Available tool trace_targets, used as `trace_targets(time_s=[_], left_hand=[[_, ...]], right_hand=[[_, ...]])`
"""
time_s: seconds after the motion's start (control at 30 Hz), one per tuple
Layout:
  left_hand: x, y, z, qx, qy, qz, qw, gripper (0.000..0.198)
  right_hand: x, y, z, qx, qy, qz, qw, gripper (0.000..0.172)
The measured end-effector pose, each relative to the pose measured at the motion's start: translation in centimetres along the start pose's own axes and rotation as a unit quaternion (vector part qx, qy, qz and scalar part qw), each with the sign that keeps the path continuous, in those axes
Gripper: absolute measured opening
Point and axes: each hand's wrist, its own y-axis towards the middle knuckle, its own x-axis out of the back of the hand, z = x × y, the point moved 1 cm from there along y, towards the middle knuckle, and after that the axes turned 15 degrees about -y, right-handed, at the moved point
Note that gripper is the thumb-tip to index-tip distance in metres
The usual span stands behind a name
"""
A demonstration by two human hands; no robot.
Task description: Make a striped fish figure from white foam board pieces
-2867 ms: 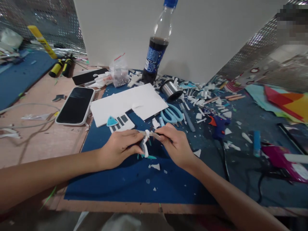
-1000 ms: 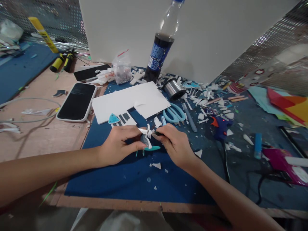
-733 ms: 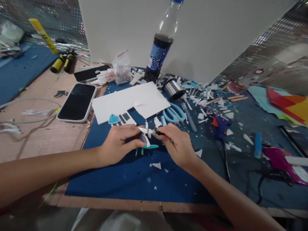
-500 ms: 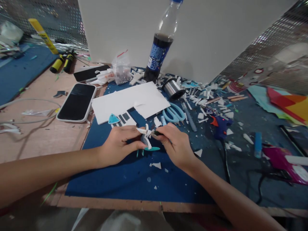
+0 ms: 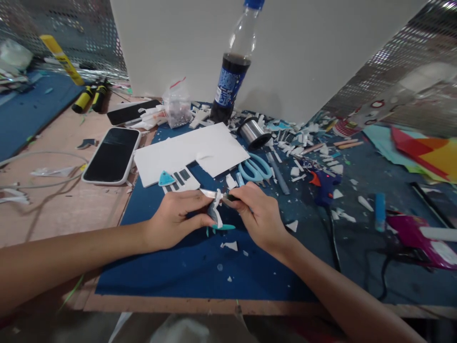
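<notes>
Over the blue mat [image 5: 178, 276], my left hand [image 5: 178, 216] pinches a small white and grey foam piece [image 5: 216, 212] between thumb and fingers. My right hand [image 5: 259, 212] is closed around the dark handle of a craft knife [image 5: 210, 193]. Its thin blade points left and lies across the top of the foam piece, touching it. Just below the foam piece is a teal, flat, elongated part [image 5: 223, 227]; whether it is joined to the piece I cannot tell. A white scrap [image 5: 229, 246] lies on the mat beneath my hands.
Behind my hands lie a white foam sheet [image 5: 185, 150], light blue scissors [image 5: 255, 167] and a wire spool [image 5: 254, 132]. A cola bottle [image 5: 230, 83] stands further back. To the left is a phone [image 5: 112, 156]; to the right, a corded glue gun [image 5: 324, 186] among scattered scraps.
The small white strip standing up at the blade has folded down or gone. The foam piece has turned slightly in my left hand. The whole view has shifted a little.
</notes>
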Motion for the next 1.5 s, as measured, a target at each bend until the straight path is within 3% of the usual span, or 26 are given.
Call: trace_targets(time_s=[0.17, 0.43, 0.63, 0.97, 1.1, 1.23, 1.5], left_hand=[[0.1, 0.1, 0.1, 0.03, 0.001, -0.009, 1.0, 0.039], [0.2, 0.5, -0.4, 0.029, 0.012, -0.02, 0.999, 0.042], [0.1, 0.4, 0.1, 0.068, 0.033, -0.028, 0.997, 0.038], [0.1, 0.5, 0.2, 0.075, 0.01, -0.021, 0.997, 0.043], [-0.1, 0.3, 0.1, 0.083, 0.075, -0.018, 0.994, 0.038], [-0.3, 0.3, 0.0, 0.067, 0.15, 0.015, 0.986, 0.041], [-0.9, 0.1, 0.4, 0.047, 0.228, 0.071, 0.97, 0.045]], right_hand=[[0.2, -0.2, -0.4, -0.037, 0.003, -0.007, 0.999, 0.023], [0.2, -0.1, -0.4, 0.021, -0.018, 0.018, 0.999, 0.02], [0.0, -0.3, -0.5, -0.021, -0.063, 0.023, 0.998, 0.023], [-0.3, -0.3, -0.3, -0.029, -0.008, 0.042, 0.999, 0.026], [0.1, -0.3, -0.2, -0.102, 0.068, 0.071, 0.99, 0.029], [0.7, 0.1, -0.1, -0.185, 0.163, 0.14, 0.959, 0.033], [0.7, 0.1, 0.6, -0.225, 0.214, 0.208, 0.927, 0.023]])
